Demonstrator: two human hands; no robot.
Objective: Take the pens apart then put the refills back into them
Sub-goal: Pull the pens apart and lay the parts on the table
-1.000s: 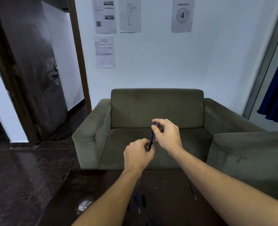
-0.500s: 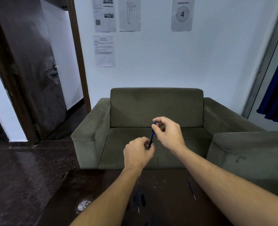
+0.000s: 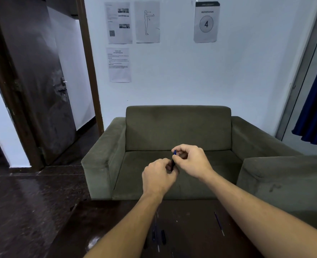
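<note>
One blue pen (image 3: 174, 152) between left hand (image 3: 158, 176) and right hand (image 3: 193, 161)

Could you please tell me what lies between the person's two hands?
A blue pen, seen in the head view: the left hand grips its lower end and the right hand pinches its top.

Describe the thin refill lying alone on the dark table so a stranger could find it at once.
Start at the olive-green fabric sofa, then drop to the dark brown table before it. Near the right forearm lies a thin dark-blue refill with a pale tip. It lies alone, far slimmer than the stubby black pen pieces grouped to its left.
</note>
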